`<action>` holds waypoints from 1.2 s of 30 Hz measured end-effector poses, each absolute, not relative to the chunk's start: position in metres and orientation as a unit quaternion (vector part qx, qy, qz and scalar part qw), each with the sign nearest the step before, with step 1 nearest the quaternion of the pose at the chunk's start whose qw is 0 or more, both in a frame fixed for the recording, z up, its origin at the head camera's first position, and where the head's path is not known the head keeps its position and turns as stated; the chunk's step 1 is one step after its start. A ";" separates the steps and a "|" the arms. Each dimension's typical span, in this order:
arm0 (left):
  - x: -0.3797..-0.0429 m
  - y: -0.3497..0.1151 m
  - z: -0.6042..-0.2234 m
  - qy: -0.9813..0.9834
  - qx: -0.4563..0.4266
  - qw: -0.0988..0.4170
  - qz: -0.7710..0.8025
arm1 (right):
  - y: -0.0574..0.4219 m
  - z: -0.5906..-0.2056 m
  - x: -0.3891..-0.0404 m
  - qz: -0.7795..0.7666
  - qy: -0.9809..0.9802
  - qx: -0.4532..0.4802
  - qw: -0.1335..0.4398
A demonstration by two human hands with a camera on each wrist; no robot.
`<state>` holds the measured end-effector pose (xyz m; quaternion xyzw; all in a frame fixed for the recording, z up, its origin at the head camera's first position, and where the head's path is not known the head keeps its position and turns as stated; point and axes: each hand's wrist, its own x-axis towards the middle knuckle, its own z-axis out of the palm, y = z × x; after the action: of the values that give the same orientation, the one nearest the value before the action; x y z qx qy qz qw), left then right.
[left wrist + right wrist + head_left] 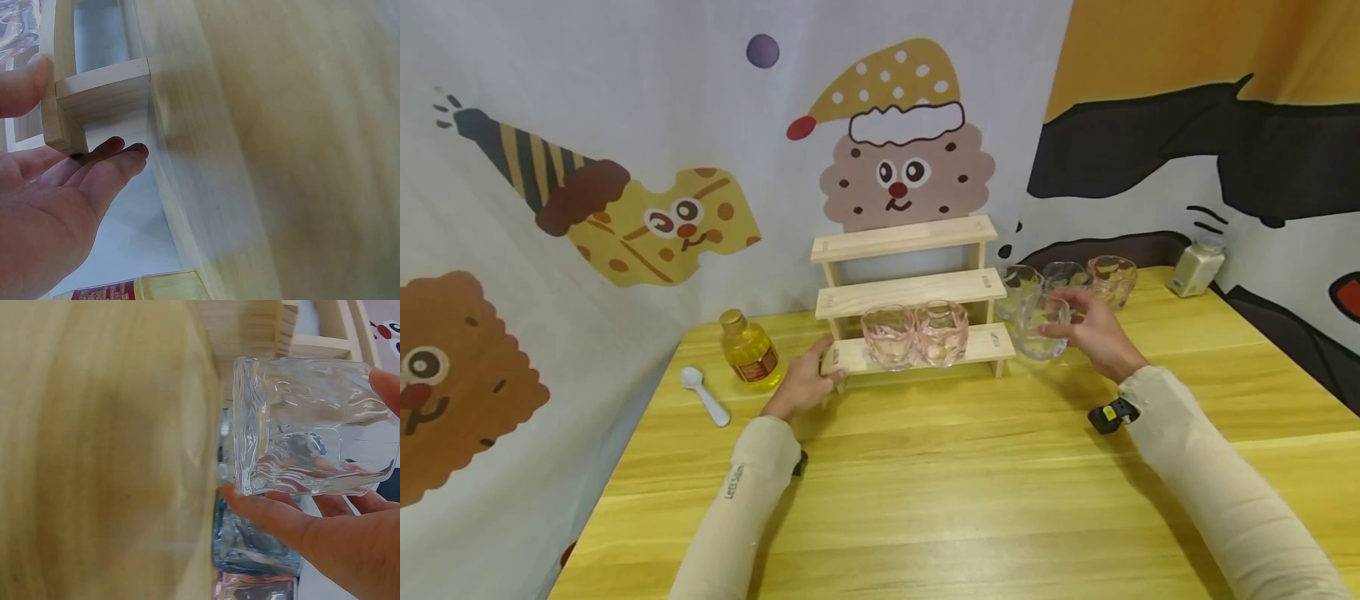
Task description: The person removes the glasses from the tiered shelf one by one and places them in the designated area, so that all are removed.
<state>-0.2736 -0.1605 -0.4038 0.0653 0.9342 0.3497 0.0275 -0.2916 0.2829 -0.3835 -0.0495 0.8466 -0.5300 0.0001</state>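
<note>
A three-step wooden rack (910,292) stands at the back of the table. My left hand (807,382) grips the left end of its lowest step, with the thumb on one side and the fingers round the other in the left wrist view. Two pink-tinted glasses (889,337) sit side by side on that step. To the right of the rack, my right hand (1093,332) holds a clear glass (312,425) by its sides, apparently raised off the table. Behind it stand another clear glass (1021,283), a bluish glass (253,540) and a pink glass (1112,282).
Left of the rack is a bottle of yellow liquid (751,354) with a gold cap, and a white spoon (705,397) lies beside it. A small jar (1198,267) stands at the back right. A printed curtain (700,83) hangs behind the wooden table (925,500).
</note>
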 end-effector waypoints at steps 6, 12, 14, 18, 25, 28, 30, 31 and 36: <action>-0.272 -0.160 -0.403 0.934 0.065 0.025 0.349 | 0.285 -0.392 -0.297 -0.516 0.855 -0.050 0.016; -0.271 -0.160 -0.403 0.934 0.065 0.028 0.349 | 0.284 -0.397 -0.301 -0.514 0.856 -0.049 0.020; -0.272 -0.161 -0.403 0.936 0.062 0.028 0.346 | 0.284 -0.398 -0.302 -0.517 0.854 -0.049 0.023; -0.273 -0.161 -0.402 0.936 0.061 0.030 0.345 | 0.283 -0.399 -0.302 -0.522 0.851 -0.045 0.027; -0.272 -0.162 -0.402 0.934 0.067 0.030 0.350 | 0.281 -0.400 -0.301 -0.519 0.853 -0.054 0.017; -0.272 -0.161 -0.401 0.934 0.068 0.030 0.349 | 0.282 -0.400 -0.299 -0.518 0.853 -0.059 0.012; -0.272 -0.160 -0.402 0.936 0.069 0.031 0.343 | 0.283 -0.400 -0.297 -0.516 0.854 -0.061 0.011; -0.272 -0.160 -0.402 0.936 0.069 0.031 0.343 | 0.284 -0.400 -0.297 -0.514 0.855 -0.061 0.011; -0.271 -0.160 -0.401 0.934 0.070 0.029 0.350 | 0.285 -0.400 -0.297 -0.514 0.855 -0.065 0.017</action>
<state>-0.2714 -0.1600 -0.4015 0.0696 0.9336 0.3502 0.0290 -0.2971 0.2854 -0.4004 -0.0654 0.8550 -0.5142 0.0167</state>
